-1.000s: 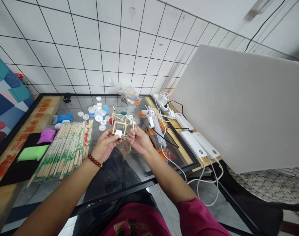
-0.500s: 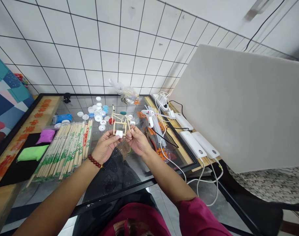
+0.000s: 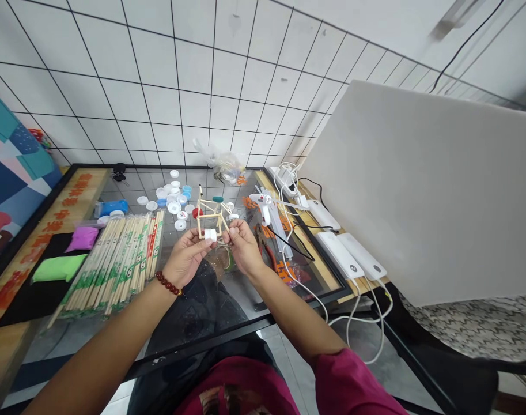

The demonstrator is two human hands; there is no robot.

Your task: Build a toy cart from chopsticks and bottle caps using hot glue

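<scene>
A small frame of wooden sticks is held up over the glass table by both my hands. My left hand, with a beaded bracelet on the wrist, is closed on its lower left side. The left thumb presses by a white cylindrical piece low on the frame. A dark green oval piece shows at the frame's top. My right hand pinches a slanting stick at the frame's right side. Whether this stick is joined to the frame, I cannot tell. Fingers hide the lower corners.
White and blue bottle caps lie behind the frame. Wrapped chopsticks are on the left, beside purple and green packets. To the right are a glue gun, glue sticks, pliers and trailing white cables.
My right hand has shifted slightly to the right, and the stick in its fingers has moved a little. The left hand stays nearly still on the frame.
</scene>
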